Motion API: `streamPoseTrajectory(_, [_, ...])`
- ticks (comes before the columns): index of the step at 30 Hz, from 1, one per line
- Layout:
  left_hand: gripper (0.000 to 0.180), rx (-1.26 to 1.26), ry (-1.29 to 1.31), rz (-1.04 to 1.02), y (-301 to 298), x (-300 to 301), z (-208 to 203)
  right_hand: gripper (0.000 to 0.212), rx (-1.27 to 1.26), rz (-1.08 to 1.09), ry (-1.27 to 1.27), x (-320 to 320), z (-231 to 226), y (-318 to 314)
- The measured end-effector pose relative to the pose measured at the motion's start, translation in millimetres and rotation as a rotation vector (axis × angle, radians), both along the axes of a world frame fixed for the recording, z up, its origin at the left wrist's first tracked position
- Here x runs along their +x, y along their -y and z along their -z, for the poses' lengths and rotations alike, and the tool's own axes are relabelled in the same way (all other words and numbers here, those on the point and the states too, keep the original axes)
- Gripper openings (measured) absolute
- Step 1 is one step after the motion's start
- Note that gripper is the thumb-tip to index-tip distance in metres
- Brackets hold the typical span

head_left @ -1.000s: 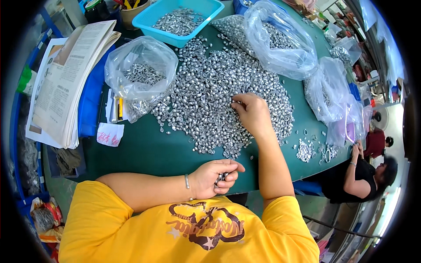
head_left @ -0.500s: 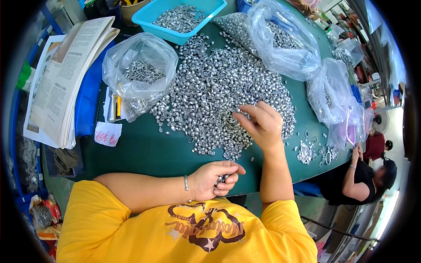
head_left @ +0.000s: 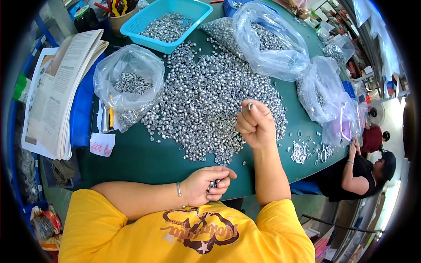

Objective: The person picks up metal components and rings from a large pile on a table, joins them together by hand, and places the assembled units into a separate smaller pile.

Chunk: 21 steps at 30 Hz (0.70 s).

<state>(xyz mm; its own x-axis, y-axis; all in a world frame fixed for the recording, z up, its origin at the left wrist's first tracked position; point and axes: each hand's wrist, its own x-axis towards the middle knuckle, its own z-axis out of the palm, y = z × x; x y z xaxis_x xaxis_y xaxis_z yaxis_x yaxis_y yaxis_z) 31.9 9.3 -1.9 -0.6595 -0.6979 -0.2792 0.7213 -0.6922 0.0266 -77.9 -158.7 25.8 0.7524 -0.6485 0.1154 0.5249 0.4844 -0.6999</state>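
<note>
Silver metal pieces (head_left: 206, 101) lie in a broad heap across the middle of the green table (head_left: 144, 162), the heap's long axis running from the near edge toward the far edge, where a blue basket (head_left: 193, 11) holds more of them. The right hand (head_left: 255, 123) is raised just over the heap's right flank, curled nearly into a fist, with one small piece (head_left: 250, 106) pinched at the fingertips; the heap lies directly below it and to its left. The left hand (head_left: 207, 186) rests at the near edge, closed loosely round a small clutch of pieces, clear of the heap, so the right hand is the nearer one. Clear plastic bags (head_left: 131, 83) with more pieces flank the heap on both sides. How many pieces the left hand holds is hidden by its fingers, and the shape of any single piece is too small to make out.
</note>
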Motion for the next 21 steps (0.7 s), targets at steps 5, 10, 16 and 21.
streamPoseTrajectory(5, [0.021,-0.024,-0.008,0.003,1,-1,1,0.022,0.125,0.045,-0.102,-8,0,13])
streamPoseTrajectory(10, [0.021,-0.012,0.004,0.0,-1,0,3,0.016,-0.764,0.37,-1.045,23,-9,9])
streamPoseTrajectory(16, [0.02,-0.007,0.003,0.009,1,0,1,0.012,-1.216,0.466,-1.221,34,6,3])
streamPoseTrajectory(21, [0.019,0.007,0.013,0.004,0,0,-1,0.013,-0.486,0.269,-0.926,22,-2,2])
